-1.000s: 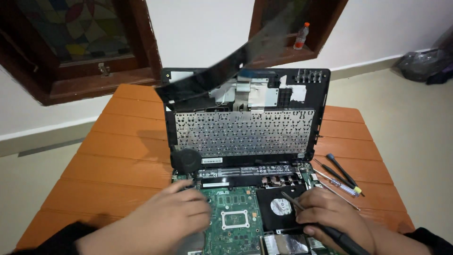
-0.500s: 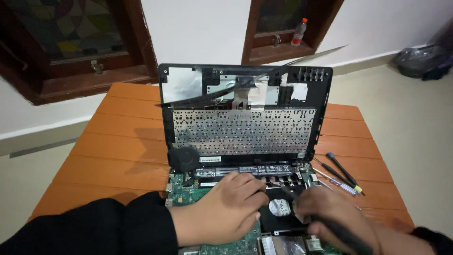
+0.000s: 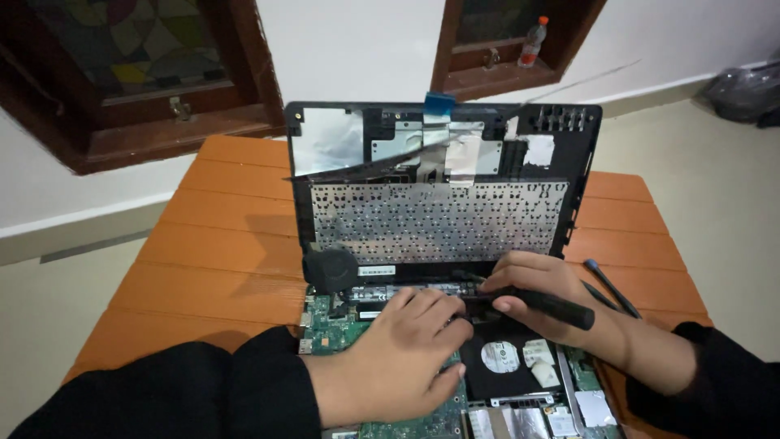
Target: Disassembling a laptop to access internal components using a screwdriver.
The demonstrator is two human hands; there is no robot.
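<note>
With the right hand [image 3: 552, 297] gripping a black-handled screwdriver [image 3: 536, 305] and the left hand [image 3: 406, 358] flat and empty on the green circuit board [image 3: 329, 325], a slipped tip could gouge it.

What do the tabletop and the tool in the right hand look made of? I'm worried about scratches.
The tabletop looks like orange-stained wooden slats: parallel plank seams, matte sheen. The screwdriver in the right hand has a black handle, probably plastic or rubber; its tip is hidden.
</note>
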